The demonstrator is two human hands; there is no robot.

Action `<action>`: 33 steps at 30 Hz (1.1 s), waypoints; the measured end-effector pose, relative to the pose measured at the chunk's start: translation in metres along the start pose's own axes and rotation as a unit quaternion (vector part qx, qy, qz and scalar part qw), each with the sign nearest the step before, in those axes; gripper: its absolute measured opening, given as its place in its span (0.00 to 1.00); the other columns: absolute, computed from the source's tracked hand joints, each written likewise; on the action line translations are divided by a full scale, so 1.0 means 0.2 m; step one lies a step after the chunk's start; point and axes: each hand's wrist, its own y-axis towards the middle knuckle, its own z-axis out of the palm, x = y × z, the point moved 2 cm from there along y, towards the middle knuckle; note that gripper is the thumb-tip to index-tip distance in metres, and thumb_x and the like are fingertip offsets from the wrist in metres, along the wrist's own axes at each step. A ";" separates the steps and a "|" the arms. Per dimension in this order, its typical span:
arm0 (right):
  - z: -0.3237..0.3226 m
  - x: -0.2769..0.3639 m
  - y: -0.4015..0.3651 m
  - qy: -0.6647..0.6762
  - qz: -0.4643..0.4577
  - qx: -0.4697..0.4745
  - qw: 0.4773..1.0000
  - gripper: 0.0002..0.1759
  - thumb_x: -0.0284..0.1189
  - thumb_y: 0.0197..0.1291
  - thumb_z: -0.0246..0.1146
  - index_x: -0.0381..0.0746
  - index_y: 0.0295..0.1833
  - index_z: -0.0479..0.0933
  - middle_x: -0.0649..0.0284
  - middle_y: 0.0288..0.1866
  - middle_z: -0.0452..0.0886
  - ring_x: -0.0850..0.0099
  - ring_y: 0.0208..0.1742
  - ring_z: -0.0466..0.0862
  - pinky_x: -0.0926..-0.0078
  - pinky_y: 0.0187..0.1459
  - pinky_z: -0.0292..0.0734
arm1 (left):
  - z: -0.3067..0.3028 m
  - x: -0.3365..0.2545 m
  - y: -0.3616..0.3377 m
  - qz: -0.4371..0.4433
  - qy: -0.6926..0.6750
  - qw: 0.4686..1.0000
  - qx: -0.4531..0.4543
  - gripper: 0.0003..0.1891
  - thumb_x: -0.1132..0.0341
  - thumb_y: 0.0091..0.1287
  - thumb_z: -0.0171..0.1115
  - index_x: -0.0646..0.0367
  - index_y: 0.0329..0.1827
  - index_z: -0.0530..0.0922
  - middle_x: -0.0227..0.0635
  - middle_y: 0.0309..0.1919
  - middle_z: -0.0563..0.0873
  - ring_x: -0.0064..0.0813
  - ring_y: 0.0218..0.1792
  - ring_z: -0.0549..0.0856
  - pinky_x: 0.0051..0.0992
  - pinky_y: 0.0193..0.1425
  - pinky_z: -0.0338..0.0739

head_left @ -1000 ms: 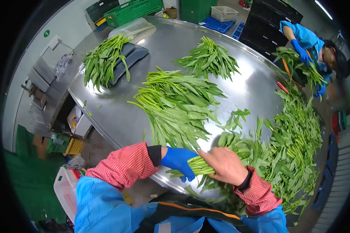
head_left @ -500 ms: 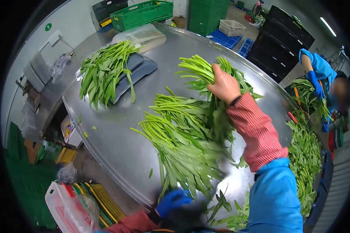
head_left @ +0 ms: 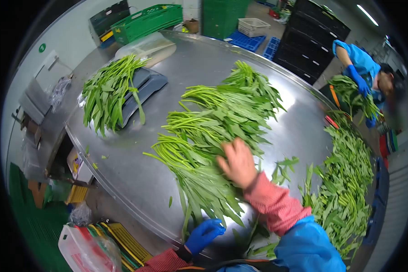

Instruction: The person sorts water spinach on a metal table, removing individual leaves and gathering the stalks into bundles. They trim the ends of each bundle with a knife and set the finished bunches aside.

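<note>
Bunches of leafy greens [head_left: 208, 127], with pale stems and long narrow leaves like water spinach, overlap in a row on the steel table. My bare right hand [head_left: 238, 164] is over the leaves of the nearer bunches, fingers apart, slightly blurred, gripping no stems. By the table's near edge is my left hand [head_left: 205, 236] in a blue glove, its fingers stretched out beside the lowest leaf tips and holding nothing. Another bunch [head_left: 109, 93] lies across a grey scale-like device [head_left: 145, 90] at the far left.
A large heap of greens [head_left: 344, 181] covers the table's right side, with a red-handled tool [head_left: 332, 121] at its edge. Beyond it, a co-worker in blue gloves [head_left: 359, 81] handles greens. Crates [head_left: 147, 22] stand behind the table; baskets [head_left: 122, 240] sit at lower left.
My right hand has let go of the bunch it held at the far end, which now lies in the row, and has come nearer. My left hand has shifted only slightly.
</note>
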 end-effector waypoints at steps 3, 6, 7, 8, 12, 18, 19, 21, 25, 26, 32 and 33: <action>-0.09 0.10 -0.48 0.093 0.061 0.082 0.990 0.15 0.32 0.51 0.66 0.38 0.43 0.73 0.52 0.37 0.68 0.54 0.38 0.73 0.59 0.38 0.71 | 0.07 0.05 -0.01 0.021 0.045 0.999 0.014 0.17 0.73 0.71 0.54 0.66 0.60 0.69 0.40 0.49 0.82 0.30 0.51 0.82 0.29 0.60 0.75; -0.19 0.17 -0.89 0.146 0.134 0.128 0.972 0.16 0.34 0.52 0.66 0.38 0.44 0.74 0.53 0.35 0.70 0.54 0.37 0.75 0.59 0.37 0.73 | 0.21 0.00 -0.03 0.003 0.073 0.997 0.025 0.15 0.74 0.70 0.54 0.67 0.59 0.70 0.40 0.48 0.82 0.29 0.49 0.83 0.28 0.59 0.76; -0.22 0.18 -1.01 0.158 0.161 0.147 0.963 0.16 0.34 0.53 0.66 0.39 0.44 0.74 0.53 0.35 0.71 0.54 0.37 0.76 0.59 0.37 0.73 | 0.25 0.02 -0.04 0.002 0.083 0.996 0.039 0.15 0.74 0.70 0.55 0.67 0.59 0.70 0.40 0.48 0.82 0.29 0.49 0.83 0.28 0.59 0.76; -0.28 0.18 -1.09 0.158 0.152 0.122 0.968 0.16 0.35 0.53 0.65 0.39 0.45 0.74 0.54 0.33 0.72 0.54 0.36 0.76 0.60 0.38 0.74 | 0.30 0.04 -0.05 0.006 0.063 0.997 0.044 0.15 0.74 0.70 0.55 0.67 0.58 0.70 0.40 0.47 0.83 0.28 0.48 0.83 0.27 0.58 0.76; -0.55 0.11 -1.33 0.095 0.168 0.102 0.976 0.14 0.34 0.53 0.65 0.38 0.41 0.72 0.55 0.32 0.72 0.55 0.36 0.76 0.59 0.38 0.73 | 0.56 0.05 -0.06 -0.067 0.115 0.989 0.071 0.17 0.73 0.69 0.56 0.65 0.60 0.69 0.41 0.44 0.84 0.29 0.48 0.83 0.28 0.58 0.76; -1.00 -0.15 -1.76 0.003 0.247 0.015 0.969 0.14 0.33 0.51 0.66 0.37 0.36 0.71 0.55 0.32 0.73 0.55 0.36 0.77 0.59 0.37 0.72 | 0.95 0.31 -0.01 -0.091 0.182 0.964 0.172 0.18 0.72 0.69 0.57 0.65 0.61 0.69 0.40 0.44 0.85 0.28 0.47 0.84 0.26 0.58 0.75; -1.08 -0.18 -1.86 -0.010 0.263 0.007 0.965 0.13 0.33 0.51 0.66 0.37 0.36 0.71 0.55 0.32 0.73 0.54 0.36 0.77 0.58 0.37 0.73 | 1.02 0.35 -0.01 -0.095 0.191 0.960 0.181 0.18 0.72 0.69 0.57 0.65 0.61 0.69 0.40 0.44 0.85 0.28 0.47 0.84 0.26 0.57 0.75; -1.26 -0.28 -2.04 -0.041 0.289 -0.015 0.956 0.13 0.32 0.50 0.66 0.36 0.36 0.72 0.55 0.31 0.73 0.54 0.36 0.77 0.58 0.38 0.73 | 1.16 0.45 0.01 -0.100 0.196 0.954 0.205 0.18 0.73 0.69 0.56 0.65 0.61 0.69 0.41 0.44 0.85 0.29 0.47 0.84 0.26 0.58 0.75; -1.63 -0.64 -2.30 -0.127 0.311 -0.055 0.940 0.12 0.28 0.48 0.66 0.35 0.36 0.72 0.53 0.30 0.75 0.53 0.36 0.76 0.58 0.39 0.73 | 1.45 0.64 0.03 -0.106 0.176 0.948 0.245 0.18 0.73 0.69 0.56 0.66 0.61 0.69 0.41 0.44 0.84 0.28 0.47 0.84 0.26 0.58 0.75; -1.73 -0.76 -2.32 -0.151 0.327 -0.063 0.931 0.13 0.27 0.47 0.67 0.35 0.37 0.72 0.53 0.32 0.75 0.54 0.37 0.77 0.58 0.39 0.74 | 1.52 0.68 0.02 -0.105 0.192 0.943 0.249 0.18 0.73 0.69 0.55 0.65 0.61 0.70 0.40 0.45 0.84 0.27 0.47 0.83 0.26 0.58 0.75; -1.95 -1.49 -2.22 -0.242 0.356 0.032 0.902 0.19 0.29 0.46 0.69 0.34 0.43 0.73 0.51 0.43 0.78 0.56 0.46 0.80 0.60 0.48 0.75 | 1.90 0.89 -0.07 -0.126 0.211 0.944 0.219 0.17 0.72 0.71 0.55 0.65 0.62 0.70 0.40 0.45 0.84 0.27 0.47 0.83 0.27 0.58 0.75; -1.89 -1.55 -2.24 -0.234 0.366 0.070 0.898 0.20 0.29 0.45 0.69 0.34 0.44 0.74 0.52 0.43 0.79 0.56 0.46 0.80 0.60 0.49 0.74 | 1.93 0.91 -0.08 -0.127 0.216 0.946 0.207 0.17 0.72 0.71 0.55 0.65 0.62 0.70 0.40 0.45 0.85 0.27 0.47 0.83 0.27 0.58 0.75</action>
